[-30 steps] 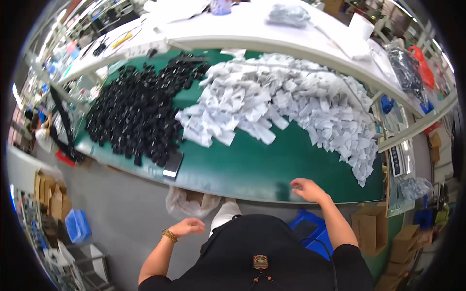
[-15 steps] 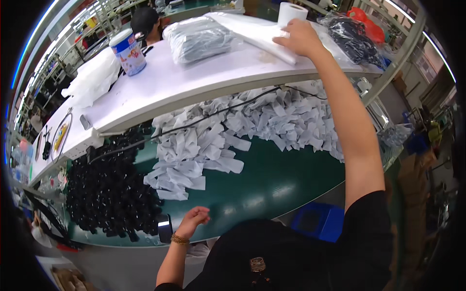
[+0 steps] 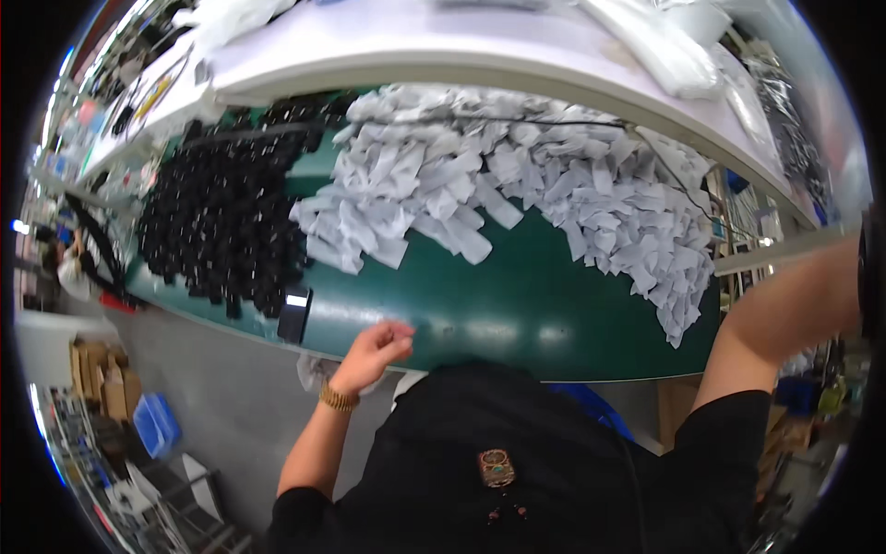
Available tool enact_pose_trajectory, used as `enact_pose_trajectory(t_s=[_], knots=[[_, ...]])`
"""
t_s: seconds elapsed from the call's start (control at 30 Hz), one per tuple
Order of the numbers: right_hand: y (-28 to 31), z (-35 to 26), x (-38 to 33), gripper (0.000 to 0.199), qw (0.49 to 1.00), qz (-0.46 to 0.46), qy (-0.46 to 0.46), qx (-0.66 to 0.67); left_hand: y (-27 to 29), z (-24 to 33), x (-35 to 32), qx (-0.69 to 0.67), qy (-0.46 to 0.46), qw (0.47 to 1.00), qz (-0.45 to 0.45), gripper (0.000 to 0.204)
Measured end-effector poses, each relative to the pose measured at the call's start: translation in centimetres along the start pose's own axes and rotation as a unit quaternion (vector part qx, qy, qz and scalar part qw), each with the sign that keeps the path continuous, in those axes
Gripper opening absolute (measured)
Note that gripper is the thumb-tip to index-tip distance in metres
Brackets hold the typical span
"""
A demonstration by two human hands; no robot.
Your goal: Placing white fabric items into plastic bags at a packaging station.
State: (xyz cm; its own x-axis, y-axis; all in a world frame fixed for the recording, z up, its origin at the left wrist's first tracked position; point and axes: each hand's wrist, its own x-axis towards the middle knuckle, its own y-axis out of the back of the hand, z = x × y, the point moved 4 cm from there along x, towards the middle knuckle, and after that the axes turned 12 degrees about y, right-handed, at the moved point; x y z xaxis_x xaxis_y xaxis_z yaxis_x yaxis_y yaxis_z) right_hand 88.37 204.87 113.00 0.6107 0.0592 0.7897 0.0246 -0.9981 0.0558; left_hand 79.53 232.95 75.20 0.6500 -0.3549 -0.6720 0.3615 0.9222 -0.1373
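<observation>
My left hand (image 3: 374, 353) hovers over the table's near edge, its fingers loosely bent with the thumb apart, and nothing shows in it. A gold-coloured bracelet or watch (image 3: 339, 397) circles that wrist. Beside the hand, a dark flat phone-like device (image 3: 294, 316) lies near the edge. My right forearm (image 3: 789, 309) stretches to the right rim of the picture, where the hand is cut off. Ahead of me spreads a large heap of pale grey fabric strips (image 3: 554, 175). To its left is a pile of small black pieces (image 3: 226, 217), too small to name.
A white shelf (image 3: 443, 37) spans above the green table (image 3: 517, 314), bearing a roll of clear plastic (image 3: 660, 51) and a dark bagged bundle (image 3: 784, 120). A black cable (image 3: 572, 122) runs under it. Below lie a blue bin (image 3: 157, 425) and cardboard boxes (image 3: 101, 379).
My right hand has left the white roll and plastic on the shelf and gone out past the right edge. The view has tipped downward; my left hand stays near the table edge.
</observation>
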Motion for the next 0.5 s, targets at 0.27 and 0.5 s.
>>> enact_pose_trajectory(t_s=[0.27, 0.5], knots=[[-0.4, 9.1, -28.6, 0.013, 0.961, -0.088, -0.096, -0.245, -12.4, 4.5, 2.9, -0.212, -0.107, 0.884, -0.402, 0.11], [-2.5, 18.5, -39.1, 0.023, 0.924, -0.09, -0.247, -0.276, -7.8, 0.0, 9.1, -0.114, -0.048, 0.97, -0.211, 0.089]])
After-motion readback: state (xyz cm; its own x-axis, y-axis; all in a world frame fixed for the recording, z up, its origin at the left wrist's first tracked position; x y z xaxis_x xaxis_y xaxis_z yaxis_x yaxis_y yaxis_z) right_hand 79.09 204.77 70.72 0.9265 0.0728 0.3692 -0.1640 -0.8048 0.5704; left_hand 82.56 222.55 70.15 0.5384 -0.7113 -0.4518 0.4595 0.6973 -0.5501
